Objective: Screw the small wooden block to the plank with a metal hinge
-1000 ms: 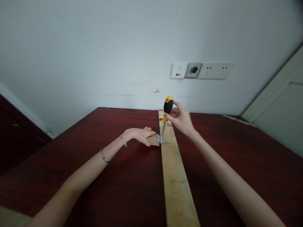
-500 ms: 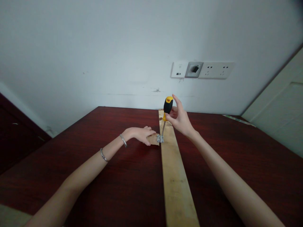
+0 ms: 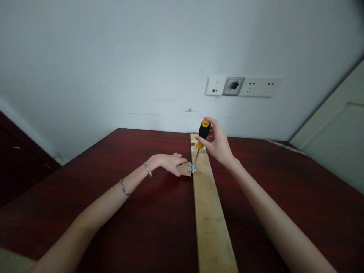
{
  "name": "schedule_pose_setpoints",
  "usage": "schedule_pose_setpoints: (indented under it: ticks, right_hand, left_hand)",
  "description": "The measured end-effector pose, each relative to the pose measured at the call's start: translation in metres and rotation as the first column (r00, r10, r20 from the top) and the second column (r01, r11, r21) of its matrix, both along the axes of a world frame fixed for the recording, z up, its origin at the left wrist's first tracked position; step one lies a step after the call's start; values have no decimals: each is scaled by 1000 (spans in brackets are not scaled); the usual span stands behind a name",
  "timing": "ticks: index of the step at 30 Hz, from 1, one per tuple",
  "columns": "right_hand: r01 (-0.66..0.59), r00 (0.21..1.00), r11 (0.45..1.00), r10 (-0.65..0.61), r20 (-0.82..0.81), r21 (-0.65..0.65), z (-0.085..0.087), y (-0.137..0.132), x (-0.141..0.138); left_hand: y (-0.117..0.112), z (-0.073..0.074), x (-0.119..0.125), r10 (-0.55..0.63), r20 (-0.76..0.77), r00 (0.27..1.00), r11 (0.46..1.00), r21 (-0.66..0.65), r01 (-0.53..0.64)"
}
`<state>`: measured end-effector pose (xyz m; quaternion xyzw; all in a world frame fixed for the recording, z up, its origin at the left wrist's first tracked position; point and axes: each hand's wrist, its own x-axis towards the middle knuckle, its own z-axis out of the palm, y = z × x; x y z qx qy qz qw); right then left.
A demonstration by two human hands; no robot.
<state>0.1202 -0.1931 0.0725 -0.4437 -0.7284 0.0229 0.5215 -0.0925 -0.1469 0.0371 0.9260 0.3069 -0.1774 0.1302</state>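
Observation:
A yellow and black screwdriver [image 3: 204,131] is in my right hand [image 3: 218,146], gripped by the handle between thumb and fingers. Its shaft slants down so the tip meets the right leaf of a small silver hinge [image 3: 194,168]. That leaf lies on a long pale wooden plank [image 3: 210,212]; the other leaf lies on a short wooden piece [image 3: 184,169] to the left. My left hand [image 3: 169,163] is closed over this short piece, thumb on the near side and fingers on the far side. Any screw under the tip is too small to make out.
The plank and short piece rest on a dark red tabletop [image 3: 136,227] against a white wall [image 3: 113,57]. Wall sockets [image 3: 257,87] and a black plug [image 3: 234,85] sit above the table. A pale door [image 3: 338,125] stands at the right.
My right fingers have come round onto the top of the screwdriver handle, which leans slightly more to the right. My left hand stays on the short wooden piece.

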Motion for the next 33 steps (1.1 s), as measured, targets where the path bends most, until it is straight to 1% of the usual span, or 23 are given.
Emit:
schedule_pose_setpoints:
  ticks: [2, 6, 8, 10, 14, 18, 20, 22, 25, 30, 32, 33]
  right_hand:
    - [13, 999, 999, -14, 31, 31, 3, 1, 1]
    - [-28, 989, 995, 14, 150, 93, 14, 0, 4]
    - [-45, 983, 996, 30, 183, 75, 22, -2, 4]
    - [-46, 976, 998, 38, 214, 31, 30, -6, 3]
    - [-1, 950, 999, 12, 313, -37, 41, -14, -2]
    - [81, 915, 996, -65, 397, -23, 47, -15, -7]
    - [97, 906, 995, -82, 415, -16, 49, -14, -9]
    - [90, 907, 996, -76, 415, -14, 49, -12, -9]
    - [63, 932, 998, -61, 357, 5, 48, -7, -8]
    - [-40, 968, 999, 42, 246, -13, 47, -5, -3]
    - [-56, 969, 998, 59, 239, -20, 48, -7, -2]
    - [-44, 967, 999, 47, 250, -17, 48, -9, -2]
  left_hand:
    - [-1, 1, 0, 3, 0, 1000, 1000, 0, -3]
    - [-1, 1, 0, 9, 2, 1000, 1000, -2, -9]
    - [-1, 0, 0, 9, 7, 1000, 1000, 0, -9]
    - [0, -1, -1, 11, 13, 1000, 1000, -2, -10]
    - [-1, 0, 0, 7, 19, 1000, 1000, -8, -6]
    - [-3, 4, 1, 4, 20, 1000, 1000, 0, -4]
    - [-4, 5, 1, 2, 25, 1000, 1000, 0, -2]
    - [-4, 4, 1, 2, 31, 1000, 1000, -1, -2]
    - [-3, 2, 1, 8, 32, 999, 1000, 1, -9]
    - [-2, 1, 0, -10, 32, 999, 1000, 7, 9]
    - [-2, 2, 1, -13, 32, 999, 1000, 7, 13]
    - [-3, 3, 1, -11, 31, 999, 1000, 7, 11]
